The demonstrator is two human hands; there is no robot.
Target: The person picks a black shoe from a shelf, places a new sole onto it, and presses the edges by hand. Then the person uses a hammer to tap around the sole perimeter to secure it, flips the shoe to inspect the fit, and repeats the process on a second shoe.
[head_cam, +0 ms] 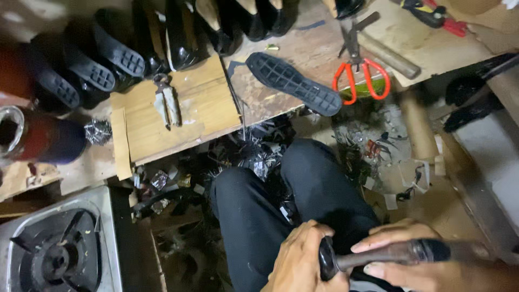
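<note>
At the bottom of the head view my left hand (303, 259) curls around a small black piece at the end of a dark grey rod-like tool (389, 253). My right hand (416, 267) grips that tool's shaft, with fingers above and below it. Both hands rest over my lap, on black trousers (303, 184). What the black piece is, I cannot tell.
A black shoe sole (294, 84) lies on the wooden bench (189, 108), beside red-handled scissors (361, 75), a hammer (386, 54) and metal pincers (166, 103). Several black shoes (108, 54) line the back. A gas stove (54, 249) sits bottom left; scraps (254, 151) cover the floor.
</note>
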